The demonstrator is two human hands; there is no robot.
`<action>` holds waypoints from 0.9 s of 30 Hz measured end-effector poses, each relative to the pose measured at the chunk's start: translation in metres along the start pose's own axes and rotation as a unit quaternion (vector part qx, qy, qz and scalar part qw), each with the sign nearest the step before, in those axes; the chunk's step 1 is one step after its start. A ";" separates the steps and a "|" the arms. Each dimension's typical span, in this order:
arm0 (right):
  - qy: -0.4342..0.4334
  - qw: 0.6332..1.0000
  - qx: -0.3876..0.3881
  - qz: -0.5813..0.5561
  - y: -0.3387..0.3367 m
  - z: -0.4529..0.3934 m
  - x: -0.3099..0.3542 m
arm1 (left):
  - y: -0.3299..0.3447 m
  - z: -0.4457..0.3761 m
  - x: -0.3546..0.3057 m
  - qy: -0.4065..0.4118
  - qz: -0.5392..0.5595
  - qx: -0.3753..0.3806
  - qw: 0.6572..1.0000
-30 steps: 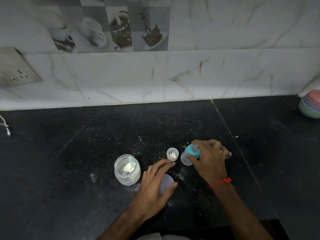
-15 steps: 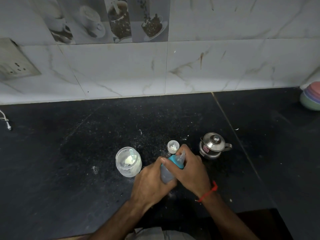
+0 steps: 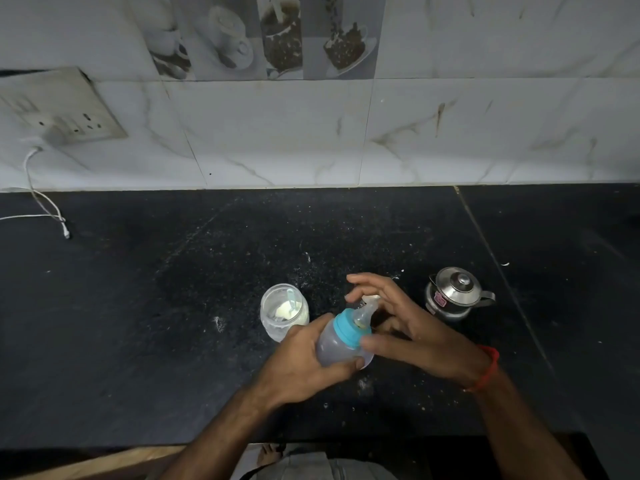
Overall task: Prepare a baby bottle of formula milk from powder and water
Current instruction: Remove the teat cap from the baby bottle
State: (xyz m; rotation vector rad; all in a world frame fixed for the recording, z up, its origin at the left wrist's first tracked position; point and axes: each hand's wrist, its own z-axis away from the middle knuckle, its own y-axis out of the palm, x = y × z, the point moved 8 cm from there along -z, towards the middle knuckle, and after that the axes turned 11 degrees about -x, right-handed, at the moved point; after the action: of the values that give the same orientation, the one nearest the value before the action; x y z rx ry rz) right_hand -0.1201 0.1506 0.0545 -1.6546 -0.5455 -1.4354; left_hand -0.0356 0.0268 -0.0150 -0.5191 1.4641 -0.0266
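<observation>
My left hand (image 3: 299, 358) grips the translucent baby bottle (image 3: 334, 346) by its body and holds it tilted to the right above the black counter (image 3: 138, 323). A blue ring (image 3: 348, 329) and a clear teat (image 3: 365, 313) sit on the bottle's top. My right hand (image 3: 408, 327) hovers beside the ring with its fingers spread; its thumb touches the ring's edge. A clear jar of white powder (image 3: 284, 310) with a scoop in it stands just left of the bottle. A small white cap lies mostly hidden behind my right hand.
A small lidded steel pot (image 3: 455, 292) stands to the right of my hands. A white charger cable (image 3: 52, 216) lies at the far left below a wall socket (image 3: 65, 109). Spilled powder specks dot the counter. The tiled wall rises behind.
The teat ring went from beside the steel pot onto the bottle. My left hand lifted the bottle from the counter. My right hand's fingers have now opened away from the ring.
</observation>
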 end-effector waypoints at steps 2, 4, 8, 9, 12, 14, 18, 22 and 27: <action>0.029 0.990 -0.025 0.136 0.001 -0.005 -0.002 | -0.004 0.001 0.000 0.004 -0.068 -0.012 0.998; 0.016 0.974 -0.032 0.225 0.004 -0.008 0.000 | -0.005 0.002 -0.001 0.012 -0.108 -0.013 0.994; 0.008 0.994 0.018 0.104 0.007 -0.006 0.000 | -0.011 0.000 -0.002 0.014 -0.129 -0.022 0.991; 0.009 0.995 0.022 0.101 0.007 -0.006 0.000 | -0.012 0.000 -0.002 0.017 -0.146 -0.020 0.989; -0.017 0.992 -0.007 0.125 0.006 -0.009 0.003 | -0.011 0.001 -0.004 0.017 -0.182 -0.010 0.983; -0.021 0.994 -0.027 0.108 -0.001 -0.009 0.004 | -0.012 0.001 -0.003 0.015 -0.204 -0.015 0.979; 0.004 0.992 -0.123 0.014 -0.036 -0.005 -0.016 | -0.031 0.010 0.004 -0.004 -0.147 -0.080 0.986; 0.058 0.974 -0.186 0.115 -0.039 0.004 -0.077 | -0.067 0.032 0.005 0.016 -0.020 -0.221 0.975; 0.119 0.943 -0.131 0.283 -0.013 0.011 -0.146 | -0.106 0.060 0.014 -0.001 0.027 -0.400 0.916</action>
State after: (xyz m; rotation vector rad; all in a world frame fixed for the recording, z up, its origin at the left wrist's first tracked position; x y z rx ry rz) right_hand -0.1597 0.1958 -0.0799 -1.6259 0.2601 -1.2740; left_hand 0.0536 -0.0529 0.0094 -1.1350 1.4501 0.6433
